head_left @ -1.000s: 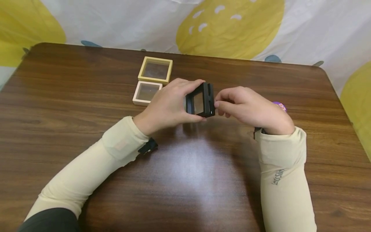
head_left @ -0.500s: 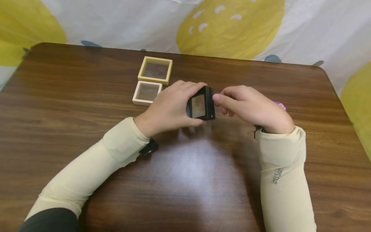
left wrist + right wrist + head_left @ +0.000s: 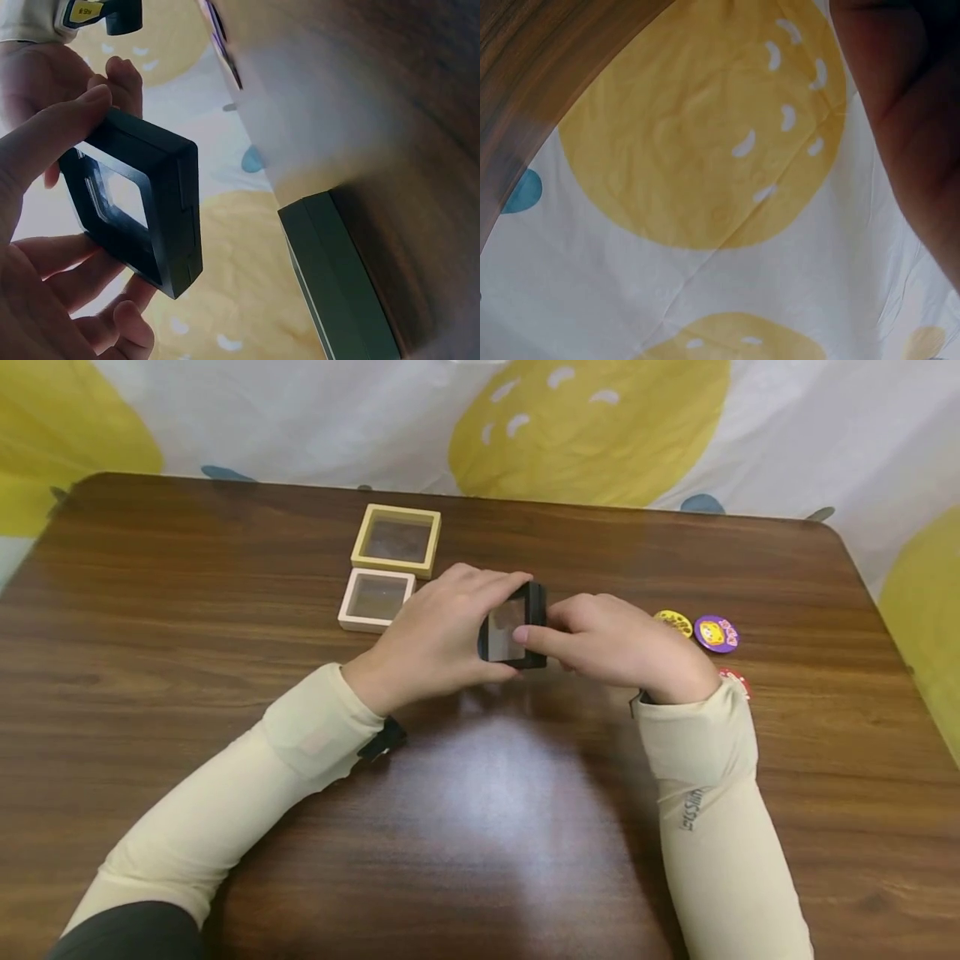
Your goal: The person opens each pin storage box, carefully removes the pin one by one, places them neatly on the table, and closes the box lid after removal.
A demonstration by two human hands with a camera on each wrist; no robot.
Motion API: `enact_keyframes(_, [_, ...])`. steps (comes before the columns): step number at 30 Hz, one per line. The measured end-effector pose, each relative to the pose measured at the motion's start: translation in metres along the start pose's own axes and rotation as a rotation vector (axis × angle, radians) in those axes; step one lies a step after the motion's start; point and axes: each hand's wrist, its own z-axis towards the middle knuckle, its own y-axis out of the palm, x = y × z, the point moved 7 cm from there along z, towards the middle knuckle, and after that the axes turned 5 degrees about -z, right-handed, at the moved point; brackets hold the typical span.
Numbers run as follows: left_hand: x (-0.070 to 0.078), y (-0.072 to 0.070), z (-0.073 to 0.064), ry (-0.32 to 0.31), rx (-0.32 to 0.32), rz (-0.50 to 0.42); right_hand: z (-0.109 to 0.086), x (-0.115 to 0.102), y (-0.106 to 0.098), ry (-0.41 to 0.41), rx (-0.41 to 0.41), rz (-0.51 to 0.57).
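Note:
My left hand (image 3: 438, 635) grips a small black display frame (image 3: 537, 625) by opposite edges, thumb along one and fingers along the other. Its clear window faces partly toward the head camera. From the right, my right hand (image 3: 618, 642) pinches the frame's side, its thumb lying over the window and the other fingers mostly hidden behind. The left wrist view shows the frame (image 3: 176, 202) tilted in the air, with the right hand (image 3: 49, 86) at its far side. Only a dark part of the right hand (image 3: 907, 97) enters the right wrist view.
Left of the hands, a yellow frame (image 3: 360, 547) and a smaller pale pink frame (image 3: 347, 610) lie on the wooden table (image 3: 187, 602). Round badges lie at the right: yellow (image 3: 675, 622), purple (image 3: 716, 634) and red (image 3: 737, 681), the last partly behind the sleeve. A patterned cloth (image 3: 300, 418) hangs behind.
My right hand has moved left, from the frame's edge onto it, thumb now over the window. The black frame has turned its window more toward the head camera. More badges have come into sight.

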Motion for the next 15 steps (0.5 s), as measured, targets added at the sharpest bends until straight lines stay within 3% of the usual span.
enact_keyframes(9, [-0.0008,0.0006,0.0000,-0.008,-0.031,0.025,0.0037,0.0005,0.0010,0.000,-0.009,0.037])
enact_keyframes(15, [-0.0008,-0.0018,-0.0001,0.017,0.014,0.022,0.0055,0.0038,0.0002,0.012,0.004,0.104])
